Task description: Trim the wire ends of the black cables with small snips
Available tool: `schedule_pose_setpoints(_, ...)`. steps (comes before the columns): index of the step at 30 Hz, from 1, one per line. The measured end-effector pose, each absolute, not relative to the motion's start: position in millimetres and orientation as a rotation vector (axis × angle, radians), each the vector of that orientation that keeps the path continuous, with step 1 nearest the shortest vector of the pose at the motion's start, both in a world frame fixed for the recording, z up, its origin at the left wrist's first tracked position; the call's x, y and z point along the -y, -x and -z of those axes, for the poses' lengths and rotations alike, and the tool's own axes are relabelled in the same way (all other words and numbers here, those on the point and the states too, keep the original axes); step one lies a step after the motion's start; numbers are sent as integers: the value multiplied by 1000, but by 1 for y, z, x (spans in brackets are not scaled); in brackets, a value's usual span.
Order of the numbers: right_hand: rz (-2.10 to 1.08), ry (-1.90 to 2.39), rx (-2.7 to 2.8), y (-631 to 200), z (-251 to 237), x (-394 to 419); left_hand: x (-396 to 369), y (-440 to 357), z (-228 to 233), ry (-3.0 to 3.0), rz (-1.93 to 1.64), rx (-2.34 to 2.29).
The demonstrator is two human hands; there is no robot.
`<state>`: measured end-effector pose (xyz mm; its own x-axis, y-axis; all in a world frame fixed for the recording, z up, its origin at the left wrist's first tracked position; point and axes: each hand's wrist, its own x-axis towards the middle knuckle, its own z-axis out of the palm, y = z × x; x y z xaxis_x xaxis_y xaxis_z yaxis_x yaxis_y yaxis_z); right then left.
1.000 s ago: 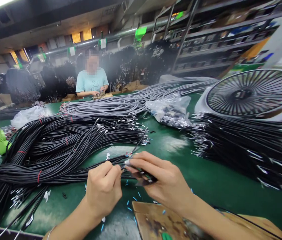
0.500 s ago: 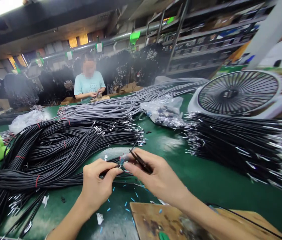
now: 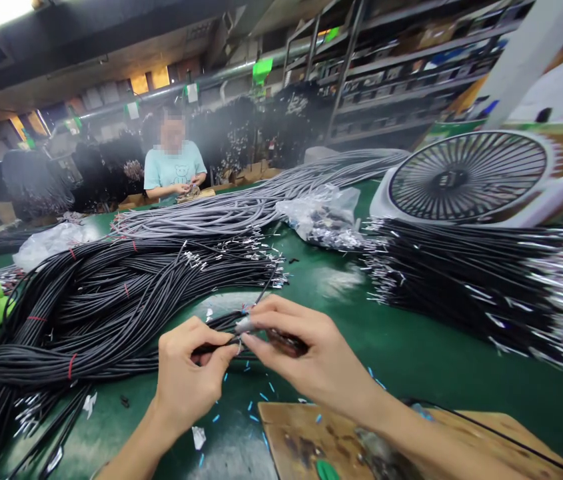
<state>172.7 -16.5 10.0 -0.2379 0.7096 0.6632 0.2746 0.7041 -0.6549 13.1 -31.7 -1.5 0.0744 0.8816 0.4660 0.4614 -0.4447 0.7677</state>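
My left hand is closed, thumb and forefinger pinching a black cable close to its end. Opposite it, my right hand bends its fingers around a dark slim tool, which looks like tweezers and lies mostly hidden in the palm. The right fingertips meet at the cable's end, on a small silvery piece whose kind is unclear. Thin wires show between both sets of fingertips. Behind the hands lies a big pile of black cables, tied with red bands.
Blue offcuts litter the green table. A stained wooden board sits in front. More black cables and a fan are at right, grey cables and a plastic bag behind. A person works across the table.
My right fingers have closed in around the cable's end, and the dark tool has swung down into the palm, its tips no longer showing. The left hand keeps its pinch.
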Motion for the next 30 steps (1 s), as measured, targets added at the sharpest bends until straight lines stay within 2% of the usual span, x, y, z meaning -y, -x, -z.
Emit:
schedule_pose_setpoints(8,-272,718,1799,-171,-5,15,21,-9,-17,-1330,-960,-1145)
schedule_pose_setpoints(13,-222,688,1812,-169,0,12,16,-5,-11,-1186,-955,-1086)
schedule_pose_setpoints(17,-78,657,1870,-171,8,12,19,-4,-10,-1195,-1032,-1141)
schedule_pose_setpoints(22,42,630,1902,-174,8,17,20,-3,-9,-1458,-960,-1135)
schedule_pose_setpoints(25,-41,619,1856,-173,3,20,20,-5,-9,-1499,-1041,-1161)
schedule_pose_setpoints(30,-539,762,1793,-171,-8,20,26,-4,-15,-1714,-1082,-1224)
